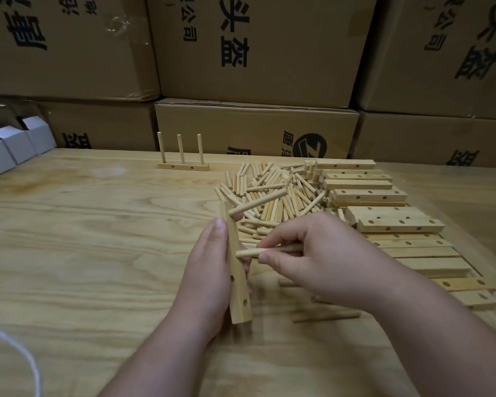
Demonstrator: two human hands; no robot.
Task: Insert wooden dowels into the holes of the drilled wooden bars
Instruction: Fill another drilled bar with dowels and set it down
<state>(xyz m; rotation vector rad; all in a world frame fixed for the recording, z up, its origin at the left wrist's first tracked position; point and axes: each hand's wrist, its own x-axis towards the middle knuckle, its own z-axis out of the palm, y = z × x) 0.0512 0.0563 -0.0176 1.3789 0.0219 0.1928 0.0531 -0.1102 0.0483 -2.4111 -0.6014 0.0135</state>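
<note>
My left hand (209, 270) grips a drilled wooden bar (239, 293), held on edge and pointing away from me. One dowel (257, 206) sticks out of the bar's far end toward the right. My right hand (318, 259) pinches a second dowel (254, 252) and holds its tip against the bar's middle. Two open holes show on the bar's near end. A pile of loose dowels (272, 193) lies beyond my hands. Stacked drilled bars (384, 219) lie to the right of the pile.
A finished bar with three upright dowels (183, 164) stands at the back of the wooden table (83, 239). Cardboard boxes (255, 53) wall the far side. Small white boxes (15, 144) sit at the left. A white cord (17, 353) crosses the near left corner. Loose dowels (325, 315) lie under my right wrist.
</note>
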